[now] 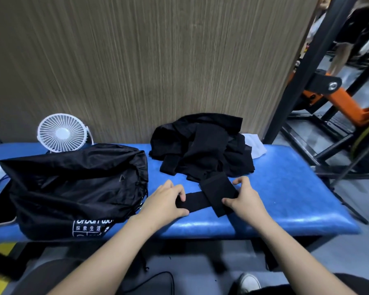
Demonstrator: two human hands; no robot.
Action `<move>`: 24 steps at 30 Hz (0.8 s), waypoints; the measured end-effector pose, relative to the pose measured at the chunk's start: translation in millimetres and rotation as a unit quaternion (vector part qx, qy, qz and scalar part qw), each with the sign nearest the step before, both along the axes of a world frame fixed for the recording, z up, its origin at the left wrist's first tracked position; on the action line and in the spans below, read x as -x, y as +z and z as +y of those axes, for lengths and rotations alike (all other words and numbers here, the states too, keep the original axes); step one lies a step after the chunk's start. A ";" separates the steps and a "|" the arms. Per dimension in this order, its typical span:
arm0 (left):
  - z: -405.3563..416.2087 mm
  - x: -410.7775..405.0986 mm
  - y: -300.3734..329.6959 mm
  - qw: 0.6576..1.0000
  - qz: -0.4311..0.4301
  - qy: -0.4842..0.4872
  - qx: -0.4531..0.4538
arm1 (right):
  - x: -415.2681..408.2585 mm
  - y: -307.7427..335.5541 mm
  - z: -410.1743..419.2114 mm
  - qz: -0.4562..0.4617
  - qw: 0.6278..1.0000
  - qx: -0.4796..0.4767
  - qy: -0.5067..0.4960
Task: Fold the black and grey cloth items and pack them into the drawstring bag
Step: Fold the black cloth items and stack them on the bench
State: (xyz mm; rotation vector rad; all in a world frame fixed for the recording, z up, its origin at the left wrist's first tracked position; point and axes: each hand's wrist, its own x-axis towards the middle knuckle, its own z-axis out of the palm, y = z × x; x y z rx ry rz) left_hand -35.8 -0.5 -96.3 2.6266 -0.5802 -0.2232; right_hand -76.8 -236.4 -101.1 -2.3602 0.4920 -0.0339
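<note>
A small black cloth strip (209, 196) lies on the blue padded bench (285, 188), partly folded over itself. My left hand (166, 199) pinches its left end. My right hand (245, 194) grips the folded right part between thumb and fingers. Behind them sits a pile of black cloth items (200, 145). The black drawstring bag (73, 188) with white print lies at the left of the bench, its gathered mouth facing the cloth.
A white desk fan (62, 133) stands behind the bag against the wood-grain wall. A pale grey cloth (255, 144) peeks out right of the pile. Black and orange gym frames (328, 92) stand to the right. A shoe (248, 283) is below the bench.
</note>
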 end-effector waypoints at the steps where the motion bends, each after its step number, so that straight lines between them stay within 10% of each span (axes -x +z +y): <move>1: -0.1 0.0 -0.6 1.000 0.013 0.002 0.013 | 1.3 0.4 -0.5 -0.011 0.999 -0.041 -0.006; 11: 1.4 -0.2 -2.4 0.990 0.092 0.025 0.103 | 19.9 13.8 39.4 -0.205 0.959 -0.024 0.196; 17: 6.5 0.3 0.7 0.988 0.097 0.032 0.116 | 18.8 1.8 49.2 -0.046 0.927 0.112 0.354; 21: 9.6 -2.1 4.7 0.969 0.158 0.082 0.174 | 17.9 -2.3 46.0 -0.103 0.961 -0.024 0.255; 24: 4.5 2.2 3.2 0.974 0.144 0.092 0.149 | 15.1 -4.2 42.0 -0.087 0.976 0.137 0.146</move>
